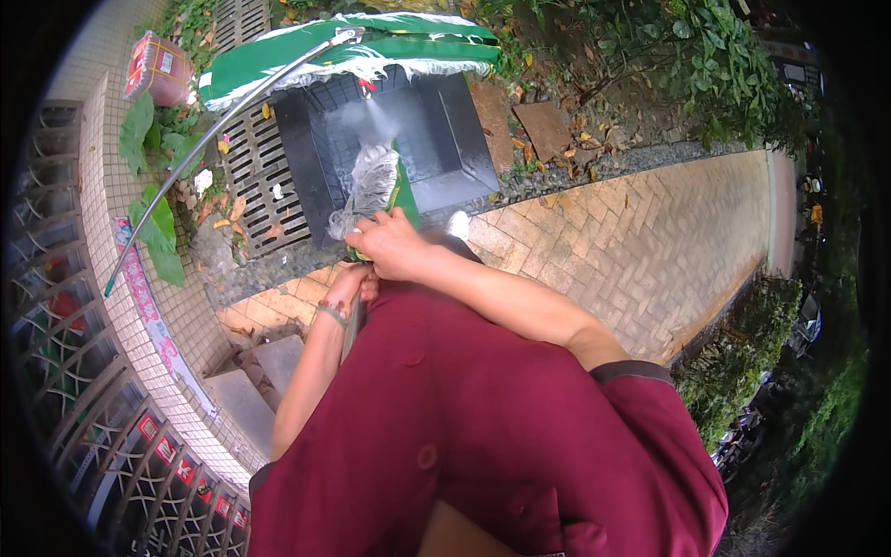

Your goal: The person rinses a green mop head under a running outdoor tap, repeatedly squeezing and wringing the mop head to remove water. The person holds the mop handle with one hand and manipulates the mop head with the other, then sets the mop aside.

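Observation:
My right hand [391, 242] grips the near end of a green mop cloth with wet grey-white fringe [376, 177]. This cloth hangs over the near edge of a dark square basin [480, 163]. Just below it, my left hand [356, 284], with bracelets at the wrist, has its fingers curled close to the same end; what it holds is hidden. Water sprays from a tap with a red handle [367, 86] towards the fringe. Across the basin's far side lies a wide green flat mop head [271, 66] with white fringe, joined to a metal pole [209, 136].
Metal drain grating [261, 177] runs left of the basin. A tiled ledge [104, 174] and metal window bars [83, 376] stand further left, with a wrapped pink pack [160, 69] near the ledge. Brick paving [612, 230] stretches right, beside soil and shrubs [724, 69]. Stone slabs [240, 400] lie lower left.

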A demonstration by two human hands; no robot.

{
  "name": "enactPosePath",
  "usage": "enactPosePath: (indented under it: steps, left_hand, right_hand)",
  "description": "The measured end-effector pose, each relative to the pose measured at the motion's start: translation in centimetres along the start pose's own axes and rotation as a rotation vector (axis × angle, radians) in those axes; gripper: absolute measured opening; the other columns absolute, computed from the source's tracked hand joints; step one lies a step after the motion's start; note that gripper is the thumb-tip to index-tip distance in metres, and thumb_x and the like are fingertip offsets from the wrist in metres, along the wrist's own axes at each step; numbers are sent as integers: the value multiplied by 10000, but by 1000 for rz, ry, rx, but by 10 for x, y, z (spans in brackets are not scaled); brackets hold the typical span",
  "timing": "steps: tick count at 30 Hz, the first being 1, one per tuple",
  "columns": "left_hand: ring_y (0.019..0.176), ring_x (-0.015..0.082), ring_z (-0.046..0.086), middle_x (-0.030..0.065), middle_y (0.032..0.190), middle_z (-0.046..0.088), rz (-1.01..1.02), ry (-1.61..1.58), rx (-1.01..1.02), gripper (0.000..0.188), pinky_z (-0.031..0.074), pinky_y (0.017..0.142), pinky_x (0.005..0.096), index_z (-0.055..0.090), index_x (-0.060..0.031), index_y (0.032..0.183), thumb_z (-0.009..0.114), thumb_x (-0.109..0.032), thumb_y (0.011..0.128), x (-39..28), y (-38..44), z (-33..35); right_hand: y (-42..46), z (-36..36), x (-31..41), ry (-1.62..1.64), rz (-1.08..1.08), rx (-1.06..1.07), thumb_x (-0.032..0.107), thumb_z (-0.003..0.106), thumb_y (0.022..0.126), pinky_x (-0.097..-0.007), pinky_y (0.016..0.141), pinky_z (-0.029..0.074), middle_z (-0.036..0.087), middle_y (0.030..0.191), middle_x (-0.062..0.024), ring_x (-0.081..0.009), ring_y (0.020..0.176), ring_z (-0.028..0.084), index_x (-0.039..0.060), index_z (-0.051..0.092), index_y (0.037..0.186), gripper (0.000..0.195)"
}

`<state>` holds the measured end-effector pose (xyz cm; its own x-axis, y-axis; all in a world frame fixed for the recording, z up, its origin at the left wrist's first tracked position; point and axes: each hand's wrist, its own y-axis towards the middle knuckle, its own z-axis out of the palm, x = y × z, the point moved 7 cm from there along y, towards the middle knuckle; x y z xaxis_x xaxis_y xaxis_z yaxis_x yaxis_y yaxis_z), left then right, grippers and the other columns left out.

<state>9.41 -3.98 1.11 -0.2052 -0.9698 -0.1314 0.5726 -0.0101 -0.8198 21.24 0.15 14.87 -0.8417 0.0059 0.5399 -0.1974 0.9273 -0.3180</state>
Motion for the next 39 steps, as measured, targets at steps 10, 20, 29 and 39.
enactPosePath:
  steps: [10,20,29,39]
  left_hand:
    - [460,52,352,10,650,425,22,72,-74,111,282,380,193,429,-39,764,468,-94,853,-2,-23,10]
    - [469,46,353,-4,655,431,44,-20,-75,108,279,381,179,449,-57,832,511,-136,872,-10,-11,13]
    - [478,61,369,0,673,444,-1,-76,-84,124,314,408,195,475,-48,953,496,-144,877,-13,-9,11]
    - [456,80,388,11,640,460,-7,166,-224,104,333,390,213,480,-57,883,517,-153,867,-29,1,-7]
  right_hand:
    - [10,-4,7,18,-62,-91,146,676,607,-497,773,391,595,913,-113,-324,900,555,106,631,934,332]
    - [44,-18,10,7,-90,-32,106,631,622,-483,771,403,599,931,-107,-304,910,559,118,633,948,326]
    - [60,-35,7,23,-89,-8,110,617,626,-473,772,417,610,941,-115,-306,910,573,112,644,944,319]
    - [55,-29,14,-6,-55,59,81,614,642,-501,807,417,580,1018,-111,-315,971,548,143,592,1077,440]
